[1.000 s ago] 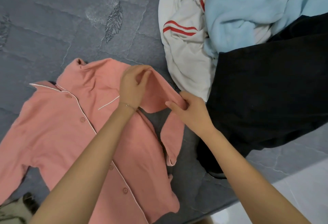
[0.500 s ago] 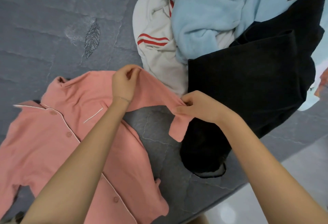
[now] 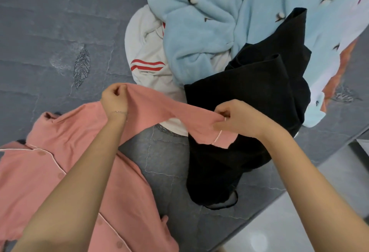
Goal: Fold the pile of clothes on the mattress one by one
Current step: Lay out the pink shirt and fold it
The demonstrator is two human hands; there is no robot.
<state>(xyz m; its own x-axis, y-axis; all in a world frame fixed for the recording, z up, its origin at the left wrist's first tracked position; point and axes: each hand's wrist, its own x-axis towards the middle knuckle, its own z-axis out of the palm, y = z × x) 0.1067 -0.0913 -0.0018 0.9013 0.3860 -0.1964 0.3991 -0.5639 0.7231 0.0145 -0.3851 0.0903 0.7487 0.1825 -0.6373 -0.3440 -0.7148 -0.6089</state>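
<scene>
Two hands hold one sleeve (image 3: 159,108) of the pink pyjama shirt (image 3: 50,162) taut above the grey quilted mattress (image 3: 50,32). The left hand (image 3: 114,98) pinches the fabric near the shoulder. The right hand (image 3: 235,118) pinches it just short of the piped cuff (image 3: 217,140), which droops below the right fingers (image 3: 223,112) over a black garment (image 3: 249,84). The shirt's body lies flat, buttons up, below and left of the left fingers (image 3: 117,90). Beyond the right fingers sits the unfolded pile: the black garment, a light blue fleece (image 3: 199,22) and a white top with red stripes (image 3: 145,56). The shirt looks light, soft and limp, so it will likely sag wherever unsupported; seam and cuff edges seem the surest holds. A second ago the sleeve hung doubled from hands close together. Now they have spread apart and it runs nearly straight.
</scene>
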